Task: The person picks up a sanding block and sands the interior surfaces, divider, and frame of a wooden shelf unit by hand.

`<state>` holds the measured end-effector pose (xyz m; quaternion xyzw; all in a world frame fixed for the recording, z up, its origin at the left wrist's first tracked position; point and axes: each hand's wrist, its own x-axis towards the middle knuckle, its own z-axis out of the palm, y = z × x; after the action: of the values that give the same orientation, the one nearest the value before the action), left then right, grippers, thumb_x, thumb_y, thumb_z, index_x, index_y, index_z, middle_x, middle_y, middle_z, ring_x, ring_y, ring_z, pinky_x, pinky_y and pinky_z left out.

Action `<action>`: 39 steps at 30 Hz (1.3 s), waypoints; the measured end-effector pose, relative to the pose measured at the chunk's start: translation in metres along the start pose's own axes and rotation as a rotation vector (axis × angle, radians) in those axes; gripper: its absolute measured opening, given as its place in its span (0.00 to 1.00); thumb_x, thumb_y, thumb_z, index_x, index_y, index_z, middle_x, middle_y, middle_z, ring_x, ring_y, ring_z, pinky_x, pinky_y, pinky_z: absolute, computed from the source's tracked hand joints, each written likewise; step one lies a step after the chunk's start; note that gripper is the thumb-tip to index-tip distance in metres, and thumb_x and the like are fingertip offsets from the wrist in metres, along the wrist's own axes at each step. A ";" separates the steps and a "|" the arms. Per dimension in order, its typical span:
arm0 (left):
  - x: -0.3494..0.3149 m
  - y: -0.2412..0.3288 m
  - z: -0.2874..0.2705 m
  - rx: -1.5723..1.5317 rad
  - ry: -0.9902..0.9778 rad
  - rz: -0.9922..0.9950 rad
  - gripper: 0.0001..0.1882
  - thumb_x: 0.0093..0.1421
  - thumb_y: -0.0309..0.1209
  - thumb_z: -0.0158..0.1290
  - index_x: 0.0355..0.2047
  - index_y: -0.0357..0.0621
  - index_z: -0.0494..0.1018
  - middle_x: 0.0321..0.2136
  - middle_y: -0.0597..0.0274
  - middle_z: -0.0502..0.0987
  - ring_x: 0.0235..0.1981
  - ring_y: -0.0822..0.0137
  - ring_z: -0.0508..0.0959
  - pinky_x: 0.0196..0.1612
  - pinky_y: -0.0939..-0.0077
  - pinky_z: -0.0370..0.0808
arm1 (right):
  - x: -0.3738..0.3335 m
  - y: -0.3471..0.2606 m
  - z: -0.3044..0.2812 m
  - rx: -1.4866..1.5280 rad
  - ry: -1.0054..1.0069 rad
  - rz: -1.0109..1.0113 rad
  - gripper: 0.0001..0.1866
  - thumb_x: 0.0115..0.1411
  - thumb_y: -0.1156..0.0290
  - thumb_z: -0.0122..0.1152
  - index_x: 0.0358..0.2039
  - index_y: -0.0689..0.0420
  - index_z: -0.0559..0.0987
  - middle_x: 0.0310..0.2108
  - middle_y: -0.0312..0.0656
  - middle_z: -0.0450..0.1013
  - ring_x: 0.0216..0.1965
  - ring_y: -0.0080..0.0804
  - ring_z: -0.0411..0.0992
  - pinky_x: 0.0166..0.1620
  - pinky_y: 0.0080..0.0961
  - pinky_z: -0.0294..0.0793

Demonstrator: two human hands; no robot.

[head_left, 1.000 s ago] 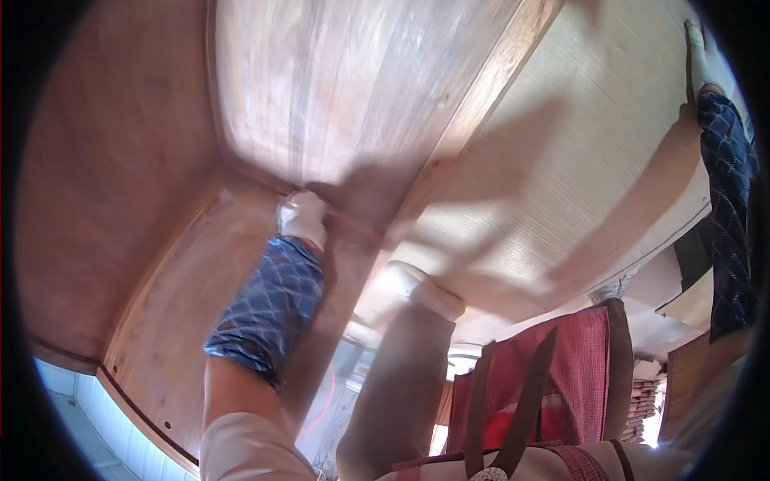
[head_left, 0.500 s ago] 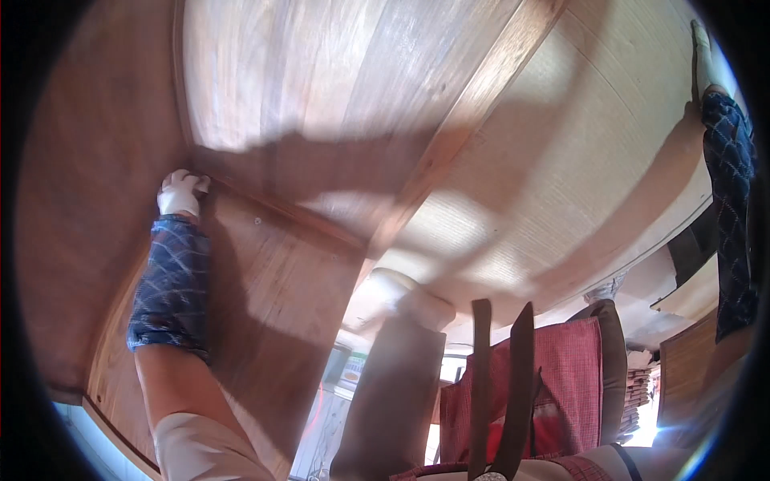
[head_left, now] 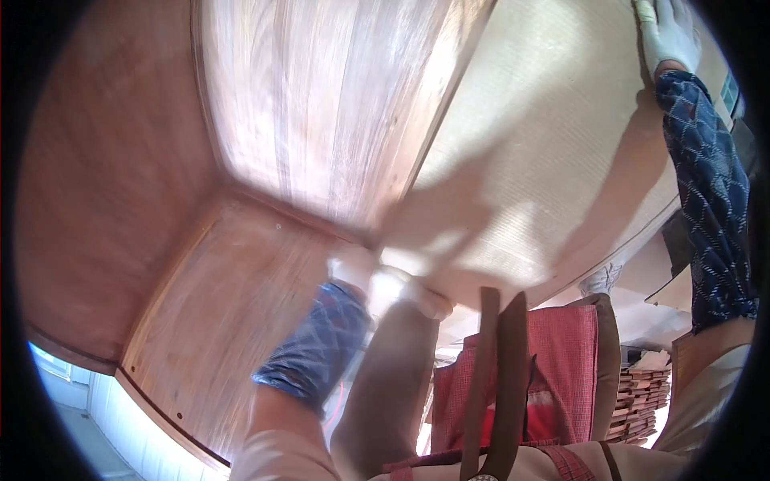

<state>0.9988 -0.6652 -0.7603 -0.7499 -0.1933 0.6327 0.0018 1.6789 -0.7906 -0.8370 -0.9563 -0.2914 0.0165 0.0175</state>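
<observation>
My left hand [head_left: 351, 268], in a white glove, is smeared by motion at the right edge of a brown wooden panel [head_left: 224, 297]. Its fingers cannot be made out. High on the right, my gloved right hand [head_left: 672, 36] rests with fingers stretched out by the far edge of a large pale wooden panel [head_left: 553, 120]. Another brown panel [head_left: 112, 176] stands at the left and meets a glossy striped board [head_left: 297, 88] in a corner. Blue patterned sleeve covers are on both my forearms.
My legs and a red checked apron [head_left: 561, 361] with dark straps are below. Thin wooden pieces [head_left: 638, 401] lie stacked at the lower right. A pale ribbed wall [head_left: 132, 413] shows at lower left. Strong light and shadows fall across the boards.
My left hand has left the inner corner of the brown panels and moved right and nearer to me. The view has shifted, and more of my right hand shows against the pale panel's edge.
</observation>
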 end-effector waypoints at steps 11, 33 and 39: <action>-0.012 0.039 -0.167 -1.284 0.650 0.057 0.10 0.59 0.21 0.53 0.42 0.38 0.76 0.38 0.54 0.76 0.40 0.61 0.77 0.46 0.68 0.74 | 0.012 0.065 0.045 -0.098 0.349 -0.195 0.33 0.66 0.41 0.39 0.67 0.41 0.62 0.67 0.41 0.58 0.68 0.39 0.54 0.66 0.45 0.53; 0.055 0.067 -0.254 -2.154 0.771 -0.034 0.05 0.61 0.20 0.50 0.37 0.38 0.74 0.37 0.58 0.74 0.39 0.65 0.76 0.40 0.71 0.75 | 0.001 0.036 0.020 -0.151 0.078 -0.043 0.34 0.63 0.43 0.47 0.65 0.47 0.64 0.67 0.45 0.56 0.69 0.48 0.50 0.67 0.53 0.46; 0.049 0.080 -0.227 -1.946 0.832 -0.498 0.11 0.62 0.19 0.45 0.40 0.40 0.77 0.34 0.63 0.78 0.35 0.72 0.75 0.39 0.77 0.74 | 0.004 0.026 0.006 -0.141 0.050 -0.035 0.34 0.63 0.43 0.46 0.65 0.47 0.63 0.67 0.45 0.55 0.69 0.48 0.49 0.67 0.52 0.46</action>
<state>1.2431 -0.6696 -0.7814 -0.5253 -0.7426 -0.1136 -0.3996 1.6963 -0.8095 -0.8445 -0.9501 -0.3078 -0.0285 -0.0422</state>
